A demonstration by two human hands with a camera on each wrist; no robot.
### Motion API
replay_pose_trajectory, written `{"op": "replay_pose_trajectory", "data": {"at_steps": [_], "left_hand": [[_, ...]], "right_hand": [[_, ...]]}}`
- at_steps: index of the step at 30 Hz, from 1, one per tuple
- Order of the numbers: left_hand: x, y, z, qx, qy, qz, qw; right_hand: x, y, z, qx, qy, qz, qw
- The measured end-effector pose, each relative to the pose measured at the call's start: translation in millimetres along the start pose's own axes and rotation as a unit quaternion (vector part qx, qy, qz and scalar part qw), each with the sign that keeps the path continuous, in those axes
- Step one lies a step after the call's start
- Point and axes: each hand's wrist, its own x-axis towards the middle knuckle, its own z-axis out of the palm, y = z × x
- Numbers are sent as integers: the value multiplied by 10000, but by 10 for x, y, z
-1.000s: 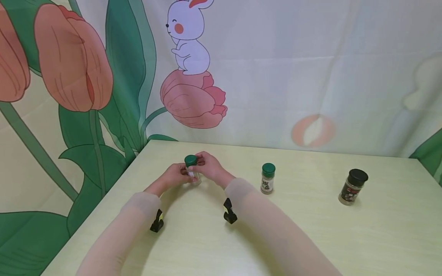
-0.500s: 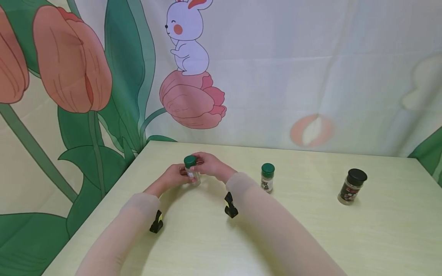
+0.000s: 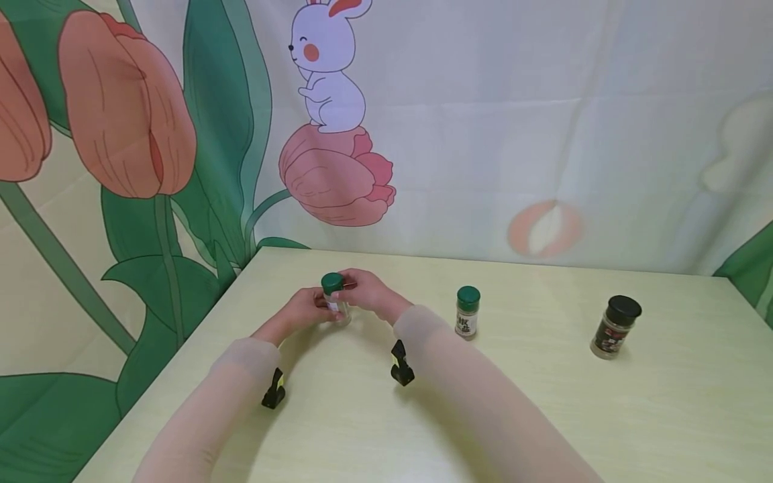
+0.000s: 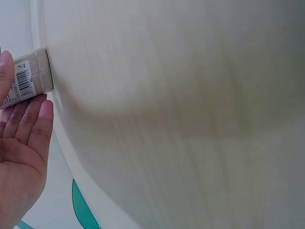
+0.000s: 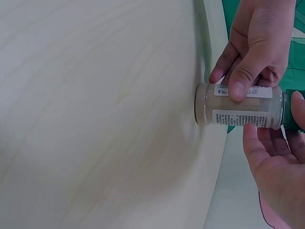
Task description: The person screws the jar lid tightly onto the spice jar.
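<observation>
A small clear spice jar (image 5: 240, 117) with a green cap (image 3: 331, 282) stands upright on the left part of the table. My left hand (image 3: 300, 310) grips its body, the thumb laid across the label in the right wrist view. From the other side my right hand (image 3: 371, 294) pinches the green cap between thumb and fingers. Barcode labels and a pale powder inside show through the wrist views. The jar's base (image 4: 44, 70) is right at the tabletop in the left wrist view. Fingers cover part of the jar in the head view.
A second green-capped spice jar (image 3: 468, 312) stands right of my right sleeve. Farther right is a black-capped jar (image 3: 616, 327) with a dark label. A printed curtain (image 3: 459, 168) hangs behind the pale table (image 3: 543, 416). Black wrist cameras sit below both sleeves.
My right wrist tilted slightly upward, then came back down a little, with the fingers still at the cap. The left hand and the jar stay in place.
</observation>
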Motion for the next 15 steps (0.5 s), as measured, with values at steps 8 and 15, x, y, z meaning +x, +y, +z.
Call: {"op": "replay_pose_trajectory", "data": {"at_steps": [8,15], "left_hand": [[14,-13,-1,0,-11,-6,10000],[4,-5,3,-43,-46,-69,10000]], "right_hand": [[14,38,41,288,192,32,9994],[-10,40,72,389,375,-51,9985]]}}
